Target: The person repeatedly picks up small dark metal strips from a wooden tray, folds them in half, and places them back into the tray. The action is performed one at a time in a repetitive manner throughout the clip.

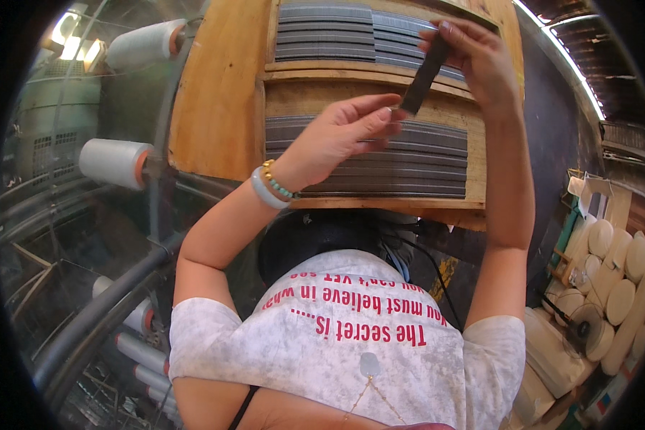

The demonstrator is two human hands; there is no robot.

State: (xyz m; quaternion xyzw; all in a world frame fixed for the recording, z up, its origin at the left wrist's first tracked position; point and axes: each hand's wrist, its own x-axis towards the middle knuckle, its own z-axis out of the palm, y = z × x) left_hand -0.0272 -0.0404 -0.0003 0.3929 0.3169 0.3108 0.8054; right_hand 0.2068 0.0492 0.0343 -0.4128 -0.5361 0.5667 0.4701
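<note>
A narrow dark strip or bundle of thin strips slants in the air between my hands, over the wooden tray. Its upper end is pinched between the thumb and fingers of my right hand. At its lower end are the fingertips of my left hand, thumb and index finger close together on the corner. Beneath my left hand, rows of thin dark strips lie packed in the near compartment. More packed strips fill the far compartment, partly covered by my right hand. A wooden divider separates the two compartments.
Large white thread cones stand out from a metal frame on the left. More cones sit lower left, beside a dark pipe. Pale rolls are piled at right, near a fan.
</note>
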